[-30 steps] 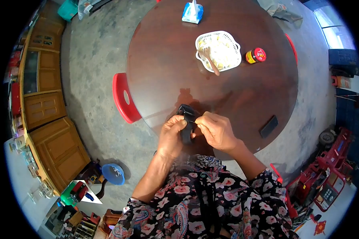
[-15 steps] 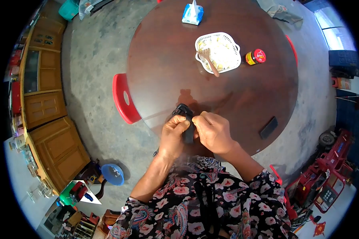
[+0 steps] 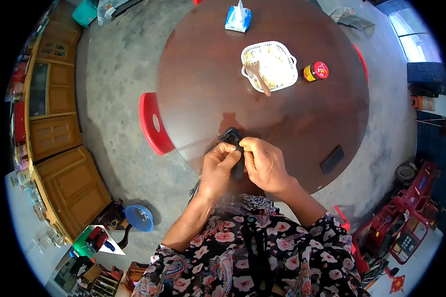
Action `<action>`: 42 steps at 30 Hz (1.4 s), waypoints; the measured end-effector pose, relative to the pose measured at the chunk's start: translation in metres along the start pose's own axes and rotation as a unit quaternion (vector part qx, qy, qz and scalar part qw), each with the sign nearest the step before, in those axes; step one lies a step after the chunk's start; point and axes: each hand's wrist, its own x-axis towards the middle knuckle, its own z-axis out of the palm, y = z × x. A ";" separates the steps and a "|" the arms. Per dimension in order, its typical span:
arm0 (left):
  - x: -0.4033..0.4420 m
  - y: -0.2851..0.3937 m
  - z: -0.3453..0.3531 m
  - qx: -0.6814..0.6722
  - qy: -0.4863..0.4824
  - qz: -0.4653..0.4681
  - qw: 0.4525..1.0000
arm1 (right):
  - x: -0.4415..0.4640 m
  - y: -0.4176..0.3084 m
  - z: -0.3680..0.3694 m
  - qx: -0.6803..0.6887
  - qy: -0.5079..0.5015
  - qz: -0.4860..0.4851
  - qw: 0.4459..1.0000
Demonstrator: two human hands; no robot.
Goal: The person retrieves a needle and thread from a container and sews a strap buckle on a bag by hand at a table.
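Observation:
At the near edge of the round table, both my hands are closed on a black strap (image 3: 230,134) with a bulky dark piece at its upper end. My left hand (image 3: 217,168) pinches it between thumb and fingers from the left side. Close beside it, my right hand (image 3: 265,165) grips the strap near the same spot, fingers curled. A dark band hangs down between the two hands, partly covered by them. A thin dark cord (image 3: 195,189) shows beside my left wrist. My fingers hide just how the strap's parts join.
On the brown round table (image 3: 198,74) are a white basket (image 3: 293,76) with a wooden fork (image 3: 260,79), a red-lidded jar (image 3: 316,72), a tissue pack (image 3: 238,21) and a dark phone-like slab (image 3: 332,159). A red chair (image 3: 151,123) stands left; a blue basin (image 3: 139,218) sits on the floor.
My left hand and the top of the strap have shifted slightly right, nearer my right hand. The hanging band is less visible now, and more cord shows by my left wrist.

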 end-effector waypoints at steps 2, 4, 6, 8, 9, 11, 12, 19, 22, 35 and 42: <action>0.001 -0.002 -0.001 0.010 0.000 0.005 1.000 | 0.002 -0.002 0.000 -0.039 0.023 -0.027 0.999; 0.001 -0.002 -0.002 0.050 0.010 0.014 0.999 | 0.004 -0.006 -0.006 -0.053 -0.018 0.006 0.998; 0.002 -0.005 -0.005 0.108 0.028 0.044 0.993 | 0.009 -0.014 -0.014 -0.067 -0.058 0.038 0.995; 0.008 -0.010 -0.009 0.253 0.069 0.129 0.956 | 0.016 -0.020 -0.022 -0.131 -0.042 0.049 0.989; 0.007 -0.011 -0.009 0.252 0.069 0.128 0.957 | 0.017 -0.019 -0.023 -0.132 -0.042 0.050 0.989; 0.003 -0.007 -0.005 0.341 0.057 0.166 0.923 | 0.018 -0.015 -0.022 -0.059 -0.054 0.052 0.995; 0.001 -0.006 -0.003 0.352 0.042 0.168 0.920 | 0.016 -0.013 -0.017 -0.044 -0.049 0.049 0.997; 0.000 -0.011 -0.008 0.379 0.010 0.150 0.913 | 0.009 -0.008 -0.008 -0.110 -0.074 -0.027 0.991; -0.004 -0.011 -0.001 0.405 0.001 0.181 0.896 | 0.014 -0.015 -0.005 -0.099 -0.026 -0.101 0.990; 0.017 -0.009 -0.040 0.164 -0.011 0.029 0.986 | 0.076 -0.026 -0.131 0.476 0.104 0.147 0.861; 0.015 -0.008 -0.041 0.204 -0.013 0.028 0.979 | 0.076 -0.049 -0.195 0.255 0.126 0.148 0.947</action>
